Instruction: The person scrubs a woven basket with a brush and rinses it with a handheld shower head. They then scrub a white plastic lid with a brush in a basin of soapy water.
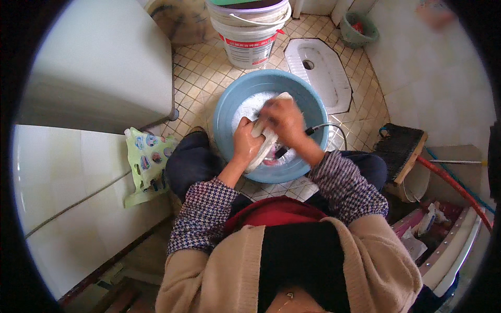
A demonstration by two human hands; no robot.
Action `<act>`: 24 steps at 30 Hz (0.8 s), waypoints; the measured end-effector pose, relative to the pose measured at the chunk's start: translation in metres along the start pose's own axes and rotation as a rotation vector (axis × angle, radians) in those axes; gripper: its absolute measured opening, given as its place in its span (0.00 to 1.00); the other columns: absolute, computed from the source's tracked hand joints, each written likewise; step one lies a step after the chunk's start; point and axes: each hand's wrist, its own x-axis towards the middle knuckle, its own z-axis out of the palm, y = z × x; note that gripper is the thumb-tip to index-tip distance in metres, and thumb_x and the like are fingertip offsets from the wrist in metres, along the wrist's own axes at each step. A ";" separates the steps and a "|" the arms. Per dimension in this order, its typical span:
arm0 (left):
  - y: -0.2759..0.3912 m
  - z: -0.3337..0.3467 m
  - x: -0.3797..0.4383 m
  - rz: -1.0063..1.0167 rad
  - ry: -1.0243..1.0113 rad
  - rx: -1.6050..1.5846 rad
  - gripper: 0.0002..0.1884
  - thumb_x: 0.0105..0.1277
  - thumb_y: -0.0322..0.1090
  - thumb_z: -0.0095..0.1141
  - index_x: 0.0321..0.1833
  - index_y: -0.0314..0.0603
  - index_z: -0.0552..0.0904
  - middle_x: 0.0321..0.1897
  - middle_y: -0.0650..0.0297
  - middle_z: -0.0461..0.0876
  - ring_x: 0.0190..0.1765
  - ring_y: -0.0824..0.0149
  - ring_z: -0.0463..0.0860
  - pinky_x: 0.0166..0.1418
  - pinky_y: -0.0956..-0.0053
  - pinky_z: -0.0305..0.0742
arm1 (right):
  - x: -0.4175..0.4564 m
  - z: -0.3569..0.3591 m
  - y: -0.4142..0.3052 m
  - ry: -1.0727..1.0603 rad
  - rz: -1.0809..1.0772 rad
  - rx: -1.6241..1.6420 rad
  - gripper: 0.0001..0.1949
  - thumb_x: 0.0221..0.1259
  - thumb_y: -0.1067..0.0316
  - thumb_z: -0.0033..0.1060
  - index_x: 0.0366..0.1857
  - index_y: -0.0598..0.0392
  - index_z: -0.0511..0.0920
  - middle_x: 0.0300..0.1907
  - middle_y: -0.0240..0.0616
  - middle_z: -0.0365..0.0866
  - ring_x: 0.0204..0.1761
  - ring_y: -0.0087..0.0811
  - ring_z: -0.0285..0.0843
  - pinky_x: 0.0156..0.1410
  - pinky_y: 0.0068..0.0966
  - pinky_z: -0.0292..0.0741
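A light-blue plastic basin [224,105] with foamy water [244,107] stands on the floor between my knees. Over it, my left hand [247,141] grips a wet whitish item [263,153], long and soft-looking; whether it is cloth or a shoe, I cannot tell. My right hand [285,120], blurred by motion, is curled on the item's far part, and a pale end sticks out past its knuckles. Anything else inside that hand is hidden. Beneath my right wrist, a grey hose or cord [330,125] with a black fitting [310,130] reaches over the rim into the basin.
Stacked buckets [250,43] stand beyond the basin, beside a squat toilet [319,74]. A green bin [358,30] sits in the far corner. To the left are a white cabinet-like block [105,66] and a green printed bag [146,164]; to the right, a broom head [401,150].
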 end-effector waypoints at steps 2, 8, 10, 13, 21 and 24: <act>-0.007 0.005 -0.003 -0.108 0.046 -0.195 0.12 0.44 0.28 0.59 0.35 0.35 0.82 0.34 0.53 0.74 0.36 0.52 0.77 0.44 0.61 0.73 | -0.003 0.002 -0.019 -0.022 -0.115 0.086 0.12 0.40 0.64 0.69 0.33 0.46 0.82 0.41 0.36 0.76 0.43 0.43 0.73 0.48 0.36 0.74; 0.007 -0.008 0.003 -0.032 -0.035 -0.062 0.13 0.44 0.28 0.60 0.34 0.34 0.81 0.33 0.54 0.74 0.38 0.53 0.77 0.44 0.63 0.72 | 0.008 0.004 0.023 0.084 0.150 -0.066 0.12 0.39 0.66 0.71 0.32 0.46 0.82 0.43 0.35 0.76 0.45 0.42 0.73 0.48 0.36 0.74; -0.013 0.002 0.000 -0.067 0.020 -0.129 0.16 0.42 0.29 0.61 0.37 0.36 0.82 0.34 0.54 0.74 0.37 0.53 0.77 0.43 0.65 0.72 | -0.008 0.007 -0.011 -0.024 -0.070 0.045 0.14 0.38 0.67 0.72 0.34 0.44 0.82 0.45 0.35 0.75 0.47 0.41 0.73 0.51 0.35 0.74; -0.004 -0.002 0.003 -0.019 -0.028 -0.011 0.17 0.43 0.30 0.61 0.39 0.36 0.83 0.33 0.55 0.74 0.36 0.54 0.76 0.43 0.66 0.72 | -0.001 0.008 0.005 0.090 0.002 0.048 0.11 0.38 0.67 0.70 0.30 0.46 0.82 0.41 0.38 0.75 0.44 0.43 0.73 0.47 0.38 0.74; -0.021 0.005 -0.005 -0.182 0.022 -0.329 0.14 0.45 0.30 0.58 0.37 0.38 0.84 0.33 0.56 0.74 0.39 0.54 0.77 0.44 0.64 0.73 | -0.008 0.005 -0.021 -0.034 -0.087 0.155 0.14 0.38 0.66 0.71 0.35 0.44 0.82 0.44 0.39 0.76 0.49 0.44 0.72 0.51 0.38 0.73; 0.011 -0.011 0.001 -0.107 -0.089 -0.089 0.12 0.44 0.29 0.59 0.34 0.35 0.82 0.34 0.55 0.74 0.40 0.54 0.77 0.45 0.63 0.73 | 0.004 0.004 0.033 0.056 0.165 -0.064 0.10 0.44 0.66 0.69 0.34 0.47 0.82 0.43 0.39 0.75 0.46 0.42 0.73 0.47 0.34 0.75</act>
